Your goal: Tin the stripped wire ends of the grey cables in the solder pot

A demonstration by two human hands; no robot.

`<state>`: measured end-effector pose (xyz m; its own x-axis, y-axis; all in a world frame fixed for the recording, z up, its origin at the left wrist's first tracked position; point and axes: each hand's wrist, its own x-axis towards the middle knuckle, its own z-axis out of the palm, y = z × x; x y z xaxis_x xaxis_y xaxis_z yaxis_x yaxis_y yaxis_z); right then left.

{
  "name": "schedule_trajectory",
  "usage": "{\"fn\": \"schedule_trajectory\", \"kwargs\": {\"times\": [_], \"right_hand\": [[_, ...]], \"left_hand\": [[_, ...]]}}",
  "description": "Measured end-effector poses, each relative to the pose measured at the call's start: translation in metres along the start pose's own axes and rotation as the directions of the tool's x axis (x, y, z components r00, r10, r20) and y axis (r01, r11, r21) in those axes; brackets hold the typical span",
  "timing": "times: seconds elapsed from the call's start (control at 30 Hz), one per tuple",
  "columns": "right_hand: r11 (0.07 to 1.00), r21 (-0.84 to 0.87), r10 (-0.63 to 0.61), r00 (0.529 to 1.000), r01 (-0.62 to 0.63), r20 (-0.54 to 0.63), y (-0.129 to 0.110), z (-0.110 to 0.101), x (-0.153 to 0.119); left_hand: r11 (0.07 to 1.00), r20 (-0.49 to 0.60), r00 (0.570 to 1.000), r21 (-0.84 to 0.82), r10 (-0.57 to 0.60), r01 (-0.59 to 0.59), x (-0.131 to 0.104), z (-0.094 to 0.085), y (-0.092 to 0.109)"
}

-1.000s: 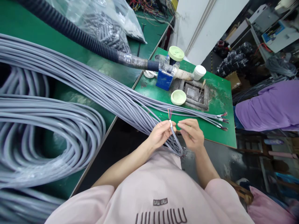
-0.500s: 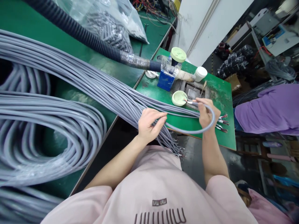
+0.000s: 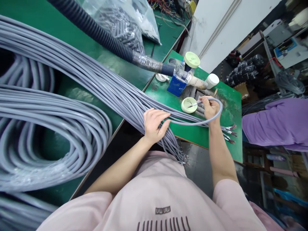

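My right hand (image 3: 211, 107) is closed on a grey cable (image 3: 220, 109) near its stripped end, and the cable curves in a loop around the hand. The thin bare wires (image 3: 192, 105) at that end point left, over a small pale-green bowl (image 3: 184, 108); whether they touch what is inside cannot be made out. My left hand (image 3: 155, 125) lies on the long bundle of grey cables (image 3: 115, 93), fingers stretched and thumb apart. More stripped cable ends (image 3: 231, 130) rest on the green table to the right of my right wrist.
A black corrugated hose (image 3: 101, 40) runs to a blue box (image 3: 176, 85) behind the bowl. Close by stand a white cup (image 3: 212, 80) and a lidded tub (image 3: 192, 60). Coiled cables (image 3: 96, 128) cover the left table. A person in a purple top (image 3: 276, 122) is at right.
My right hand has brought the stripped wires from the bowl's right edge to above its inside. The held cable's loop has risen. The whole view has shifted slightly; my left hand stays on the bundle.
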<state>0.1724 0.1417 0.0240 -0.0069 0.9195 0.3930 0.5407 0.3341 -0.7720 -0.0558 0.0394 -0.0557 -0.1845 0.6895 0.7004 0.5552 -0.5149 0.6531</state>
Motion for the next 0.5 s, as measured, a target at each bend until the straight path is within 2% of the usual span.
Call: {"fn": "schedule_trajectory", "kwargs": {"times": [0.5], "right_hand": [[0.997, -0.076, 0.022, 0.998, -0.018, 0.05, 0.0067, 0.0101, 0.0036]], "left_hand": [[1.0, 0.043, 0.999, 0.007, -0.02, 0.02, -0.0038, 0.0009, -0.0042]]}}
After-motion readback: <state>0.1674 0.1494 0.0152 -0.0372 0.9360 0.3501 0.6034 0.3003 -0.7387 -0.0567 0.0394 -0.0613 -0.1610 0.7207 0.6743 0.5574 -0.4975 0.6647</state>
